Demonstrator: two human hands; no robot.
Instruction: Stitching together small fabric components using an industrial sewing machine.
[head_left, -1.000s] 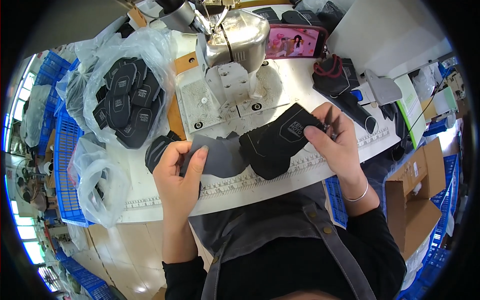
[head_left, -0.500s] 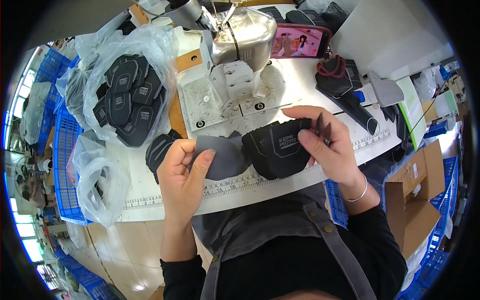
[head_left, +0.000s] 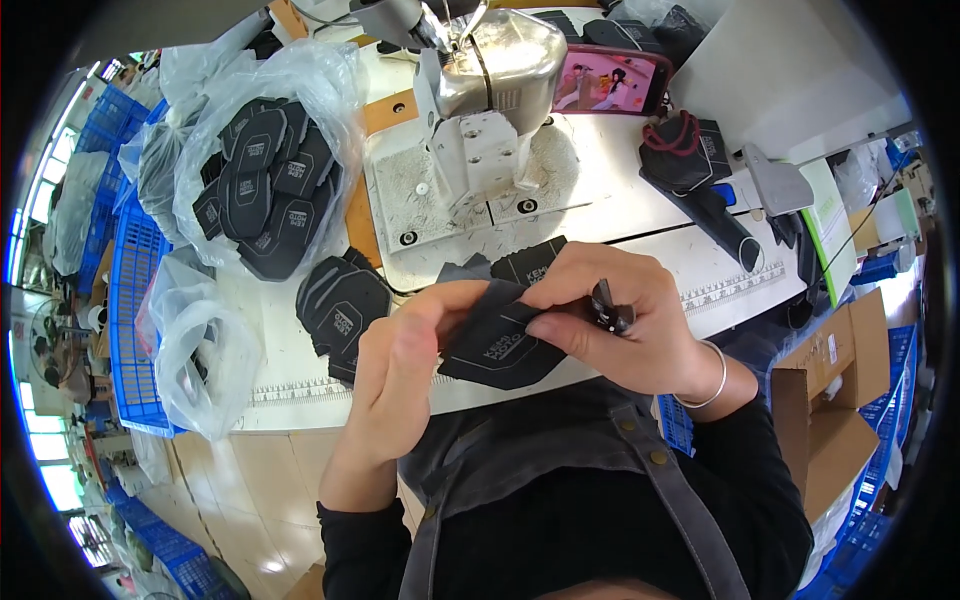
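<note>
A: Head view, hands?
B: Left hand pinches the dark patch at its left edge; right hand grips its right side plus a small black tool.
A: Where's the patch?
B: Held above the table edge, near the sewing machine. Patch stack left.

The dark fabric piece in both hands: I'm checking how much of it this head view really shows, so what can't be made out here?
- Dark fabric piece: its upper edges are covered by the left hand and right hand.
- Small dark tool in the right hand: mostly wrapped by fingers, kind unclear.
- Sewing machine: top cut off by the picture's edge.
- Bagged dark pieces: count blurred by plastic.
</note>
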